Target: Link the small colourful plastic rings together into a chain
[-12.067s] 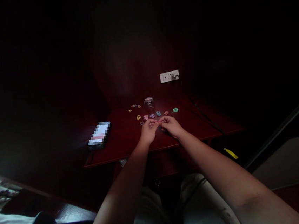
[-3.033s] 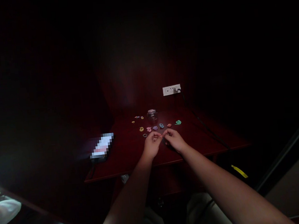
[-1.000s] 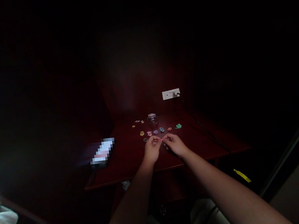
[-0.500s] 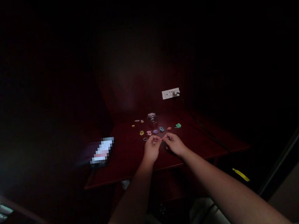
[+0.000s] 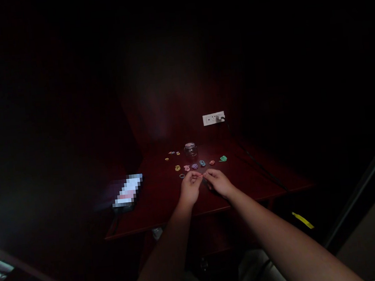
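Note:
Over the front of the dark red desk, my left hand (image 5: 192, 187) and my right hand (image 5: 218, 181) meet fingertip to fingertip. Between them they pinch a small pinkish-red elastic band (image 5: 200, 175), mostly covered by the fingers. Just beyond lies a row of small coloured bands: yellow (image 5: 177, 168), pink (image 5: 186, 168), purple (image 5: 195, 166), blue (image 5: 202, 163), coral (image 5: 212, 162) and green (image 5: 223, 158). One single band (image 5: 182, 176) rests beside my left fingers. Behind the row stands a clear lidded jar (image 5: 191, 150).
Several loose bands (image 5: 172, 152) lie at the back left of the desk (image 5: 160, 205). A phone with a blurred screen (image 5: 127, 190) is near the left edge. A white socket (image 5: 213, 118) with a plug is on the back wall. A dark cable (image 5: 259, 164) crosses the right side.
The view has shifted very slightly. Both hands stay together at the same spot, still pinching the small band; the coloured bands and jar have not moved.

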